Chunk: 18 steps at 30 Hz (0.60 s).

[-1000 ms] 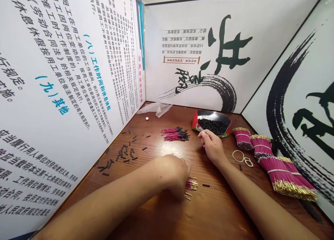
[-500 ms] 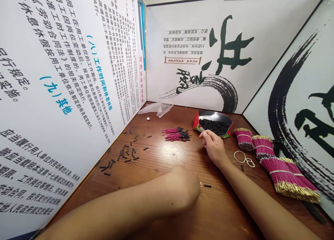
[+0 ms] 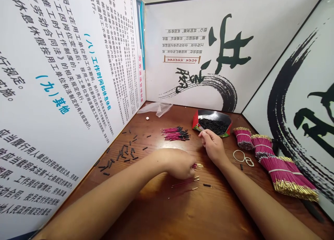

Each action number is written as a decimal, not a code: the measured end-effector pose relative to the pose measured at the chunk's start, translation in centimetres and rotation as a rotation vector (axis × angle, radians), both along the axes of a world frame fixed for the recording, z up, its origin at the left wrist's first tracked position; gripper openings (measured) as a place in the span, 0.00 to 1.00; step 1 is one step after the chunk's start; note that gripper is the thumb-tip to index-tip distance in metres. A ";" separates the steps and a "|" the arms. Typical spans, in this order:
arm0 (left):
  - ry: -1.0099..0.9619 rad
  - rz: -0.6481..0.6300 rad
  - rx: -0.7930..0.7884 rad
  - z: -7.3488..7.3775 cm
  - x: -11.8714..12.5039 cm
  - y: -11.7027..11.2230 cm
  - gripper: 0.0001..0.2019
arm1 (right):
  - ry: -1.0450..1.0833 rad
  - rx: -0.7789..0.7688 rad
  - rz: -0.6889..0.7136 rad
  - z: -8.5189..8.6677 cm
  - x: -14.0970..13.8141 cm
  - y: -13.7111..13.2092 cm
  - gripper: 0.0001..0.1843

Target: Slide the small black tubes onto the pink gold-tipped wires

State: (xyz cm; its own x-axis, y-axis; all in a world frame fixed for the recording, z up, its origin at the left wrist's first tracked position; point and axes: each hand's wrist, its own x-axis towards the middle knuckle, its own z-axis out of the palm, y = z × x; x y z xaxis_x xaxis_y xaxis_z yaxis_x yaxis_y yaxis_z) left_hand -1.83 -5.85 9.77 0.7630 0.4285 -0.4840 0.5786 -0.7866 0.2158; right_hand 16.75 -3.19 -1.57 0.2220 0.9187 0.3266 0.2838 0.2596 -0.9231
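My left hand (image 3: pixel 180 163) is closed, with the gold ends of a small bunch of pink wires (image 3: pixel 198 166) sticking out of its right side. Just below it, a few loose pink wires (image 3: pixel 184 183) with gold tips lie on the table, and a short black sleeve (image 3: pixel 207 185) lies to their right. My right hand (image 3: pixel 212 144) is pinched shut at the near edge of a red and black tray (image 3: pixel 214 115) of short black sleeves (image 3: pixel 212 126). Whatever is between its fingertips is too small to make out.
A pile of pink wires with black ends (image 3: pixel 175 133) lies mid-table, with scattered black sleeves (image 3: pixel 125 151) to its left. Banded bundles of pink wires (image 3: pixel 284 174) and rubber bands (image 3: pixel 242 157) are at right. Behind lies a clear plastic bag (image 3: pixel 159 109); printed panels enclose the table.
My left hand has moved away from me, uncovering loose wires on the table and showing the gold ends in its grip. My right hand stays almost where it was by the tray.
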 end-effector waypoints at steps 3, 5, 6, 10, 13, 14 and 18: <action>0.020 -0.013 -0.033 -0.2 0.1 -0.3 0.15 | 0.006 0.001 0.003 0.0 0.0 0.0 0.16; 0.073 -0.046 -0.059 -0.6 0.3 -0.9 0.13 | 0.007 0.001 0.002 0.0 0.0 0.0 0.17; 0.097 -0.055 -0.049 -0.8 0.4 -1.2 0.11 | 0.008 0.001 0.002 0.0 0.0 0.0 0.17; 0.101 -0.068 0.166 -2.2 1.2 -3.3 0.07 | 0.015 -0.001 0.011 0.0 0.0 0.0 0.16; 0.118 -0.156 0.264 -3.2 1.8 -4.6 0.09 | 0.011 -0.002 0.007 0.0 0.0 0.0 0.16; 0.112 -0.170 0.272 -3.4 2.0 -4.8 0.10 | 0.006 0.002 0.003 0.0 0.0 0.0 0.16; 0.105 -0.149 0.305 -4.0 2.4 -5.0 0.11 | -0.023 0.023 -0.005 0.1 0.0 0.1 0.17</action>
